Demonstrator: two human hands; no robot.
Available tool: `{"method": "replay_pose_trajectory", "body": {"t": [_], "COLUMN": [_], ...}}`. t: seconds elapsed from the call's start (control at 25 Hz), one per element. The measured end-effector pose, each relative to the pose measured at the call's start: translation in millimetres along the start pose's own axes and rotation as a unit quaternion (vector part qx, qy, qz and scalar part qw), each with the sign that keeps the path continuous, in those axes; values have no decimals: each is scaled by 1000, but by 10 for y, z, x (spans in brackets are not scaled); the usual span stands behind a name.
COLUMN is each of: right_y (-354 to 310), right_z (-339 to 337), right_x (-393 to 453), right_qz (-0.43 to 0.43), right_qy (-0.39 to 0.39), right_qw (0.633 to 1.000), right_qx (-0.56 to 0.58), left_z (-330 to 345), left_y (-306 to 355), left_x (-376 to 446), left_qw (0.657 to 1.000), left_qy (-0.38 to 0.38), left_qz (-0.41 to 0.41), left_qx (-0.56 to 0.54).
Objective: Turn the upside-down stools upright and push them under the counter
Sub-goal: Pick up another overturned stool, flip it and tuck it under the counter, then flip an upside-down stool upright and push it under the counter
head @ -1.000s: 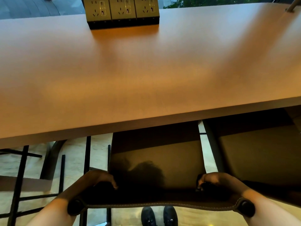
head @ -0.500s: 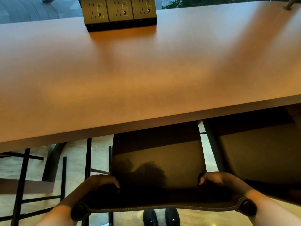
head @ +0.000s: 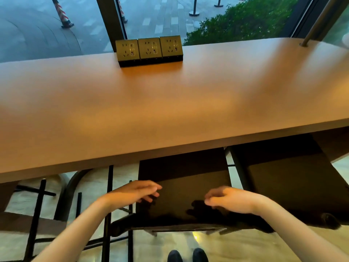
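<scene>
A: Stool (head: 184, 193) is upright, seat partly under the counter (head: 170, 103) near edge, back rail sticking out toward the person.
B: Hands?
A: Both above the seat, not gripping. Left hand (head: 135, 192) near the seat's left edge, fingers loosely extended. Right hand (head: 229, 201) over the middle, fingers relaxed, slightly curled, holding nothing. Blurred, so contact unclear.
B: Step?
A: Looks like the tail of the push-in on this one. A second seat (head: 290, 182) sits under the counter to the right.
B: Next?
A: Probably check that it clears the edge, then go to the dark frame (head: 40, 214) on the left; can't tell if that one is inverted.
</scene>
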State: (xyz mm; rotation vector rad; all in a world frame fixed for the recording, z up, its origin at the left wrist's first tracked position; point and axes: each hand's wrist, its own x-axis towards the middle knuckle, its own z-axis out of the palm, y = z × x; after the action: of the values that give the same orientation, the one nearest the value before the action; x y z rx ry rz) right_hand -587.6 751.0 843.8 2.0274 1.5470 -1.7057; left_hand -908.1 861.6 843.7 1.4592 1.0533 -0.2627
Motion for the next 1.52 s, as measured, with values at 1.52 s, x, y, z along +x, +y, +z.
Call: {"method": "replay_pose_trajectory", "body": {"t": [1.52], "right_y": [-763], "right_z": [3612], "right_x": [-2083], "right_qz": [-323], "right_qy": [110], "right_qw": [937], "right_qx": [-79], "left_z": [3300], "left_y": [-2190], "left_x": [-3575], "left_qw": [775], "left_qy": [501], "left_qz": [144], "left_qx": [-358]}}
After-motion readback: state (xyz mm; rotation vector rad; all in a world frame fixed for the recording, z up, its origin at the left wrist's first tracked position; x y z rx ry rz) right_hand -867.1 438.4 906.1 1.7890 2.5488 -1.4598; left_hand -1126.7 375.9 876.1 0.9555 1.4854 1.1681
